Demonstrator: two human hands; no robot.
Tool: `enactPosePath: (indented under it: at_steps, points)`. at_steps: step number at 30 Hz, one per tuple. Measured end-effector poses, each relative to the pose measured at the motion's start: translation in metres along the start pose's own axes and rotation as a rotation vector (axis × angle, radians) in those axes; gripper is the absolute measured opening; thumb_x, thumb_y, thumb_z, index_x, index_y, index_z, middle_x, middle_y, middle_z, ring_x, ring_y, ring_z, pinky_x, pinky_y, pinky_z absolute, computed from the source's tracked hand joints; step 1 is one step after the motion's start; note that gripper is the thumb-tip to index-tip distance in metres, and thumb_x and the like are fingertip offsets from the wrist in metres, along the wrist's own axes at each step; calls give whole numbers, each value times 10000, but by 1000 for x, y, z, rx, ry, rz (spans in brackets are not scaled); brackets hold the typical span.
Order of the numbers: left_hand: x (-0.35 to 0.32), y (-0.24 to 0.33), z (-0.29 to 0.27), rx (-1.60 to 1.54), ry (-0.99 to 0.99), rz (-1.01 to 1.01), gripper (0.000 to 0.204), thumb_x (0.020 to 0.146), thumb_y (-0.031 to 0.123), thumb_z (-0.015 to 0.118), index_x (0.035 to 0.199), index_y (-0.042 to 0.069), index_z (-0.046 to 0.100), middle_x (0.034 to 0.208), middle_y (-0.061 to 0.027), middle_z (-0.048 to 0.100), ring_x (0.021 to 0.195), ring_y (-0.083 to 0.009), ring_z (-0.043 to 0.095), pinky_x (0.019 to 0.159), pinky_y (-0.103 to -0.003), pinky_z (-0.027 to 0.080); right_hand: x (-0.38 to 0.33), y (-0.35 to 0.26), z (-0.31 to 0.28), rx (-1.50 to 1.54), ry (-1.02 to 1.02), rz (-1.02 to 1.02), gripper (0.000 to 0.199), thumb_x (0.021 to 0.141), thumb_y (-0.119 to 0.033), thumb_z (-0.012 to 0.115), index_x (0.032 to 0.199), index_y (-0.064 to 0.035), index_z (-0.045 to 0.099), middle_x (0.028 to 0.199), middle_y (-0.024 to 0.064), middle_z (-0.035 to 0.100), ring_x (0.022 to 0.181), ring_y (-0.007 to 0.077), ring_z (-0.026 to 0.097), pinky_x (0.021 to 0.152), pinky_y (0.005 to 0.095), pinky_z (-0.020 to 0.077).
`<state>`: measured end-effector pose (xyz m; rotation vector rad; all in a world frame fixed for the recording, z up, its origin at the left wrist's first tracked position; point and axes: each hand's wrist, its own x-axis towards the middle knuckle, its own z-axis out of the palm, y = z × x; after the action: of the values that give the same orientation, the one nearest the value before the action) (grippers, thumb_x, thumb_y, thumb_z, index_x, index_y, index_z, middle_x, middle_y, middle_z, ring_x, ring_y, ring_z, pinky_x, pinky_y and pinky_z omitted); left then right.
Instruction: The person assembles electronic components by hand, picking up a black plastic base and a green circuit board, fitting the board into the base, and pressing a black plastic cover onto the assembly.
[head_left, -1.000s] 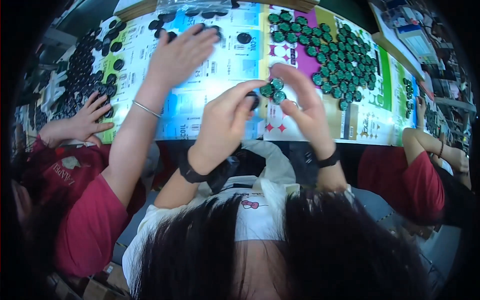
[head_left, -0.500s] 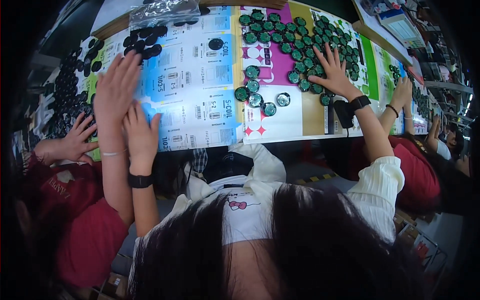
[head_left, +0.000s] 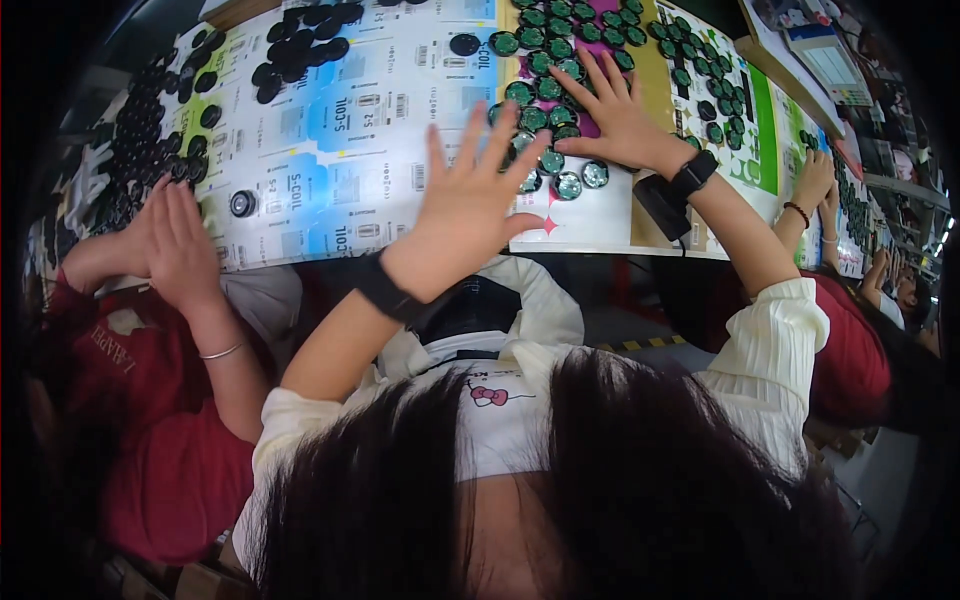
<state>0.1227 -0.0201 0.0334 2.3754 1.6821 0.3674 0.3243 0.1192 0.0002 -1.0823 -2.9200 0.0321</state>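
Note:
My left hand is open, palm down and fingers spread, at the left edge of a group of round green-faced circuit pieces with black rims. Its fingertips overlap the nearest pieces; whether they touch cannot be told. Likewise open and spread, my right hand lies over the right side of this group, fingers among the pieces. Close to both hands, a few shinier round pieces lie on the white part of the printed sheet. Neither hand grips anything that I can see.
Black round pieces are heaped at left, with a single one near the front edge. A co-worker's hands are together at left; another person's hand is at right. More green pieces lie beyond a gold strip.
My left hand has moved right, from beside the co-worker's arm to the green pieces. My right hand and nearby pieces have shifted left, opening a gap. The co-worker's reaching hand has drawn back.

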Motion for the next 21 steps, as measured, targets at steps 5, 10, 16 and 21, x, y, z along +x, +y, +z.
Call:
enactPosePath:
  at_steps: [5, 10, 16, 21]
  points:
    - [-6, -8, 24, 58, 48, 14, 627, 736, 441, 529, 1275, 196, 323, 1347, -130, 204, 1244, -349, 149, 871, -670, 121, 18, -27, -2, -7, -57, -62, 807, 675, -644, 473, 1327, -285, 162, 1392, 123, 32, 1255, 399, 15, 935, 617, 61]
    - [-22, -29, 18, 243, 53, -94, 558, 772, 390, 501, 1272, 218, 323, 1338, -98, 240, 1234, -321, 188, 853, -681, 129, 40, -47, -1, -8, -43, -109, 828, 676, -656, 459, 1333, -262, 145, 1392, 121, 40, 1258, 388, 31, 937, 615, 58]
    - [-45, -62, 10, 275, 111, -204, 507, 794, 332, 491, 1263, 218, 338, 1329, -90, 263, 1220, -311, 230, 848, -685, 131, 67, -70, 3, -38, -10, -228, 879, 674, -681, 428, 1341, -198, 119, 1388, 122, 67, 1262, 372, 51, 940, 611, 60]
    - [-64, -95, -3, 291, 161, -291, 488, 805, 298, 483, 1261, 195, 342, 1319, -99, 281, 1206, -322, 253, 899, -631, 132, 82, -86, -1, -25, -57, -252, 899, 670, -691, 420, 1341, -176, 116, 1386, 121, 84, 1264, 368, 49, 946, 605, 47]
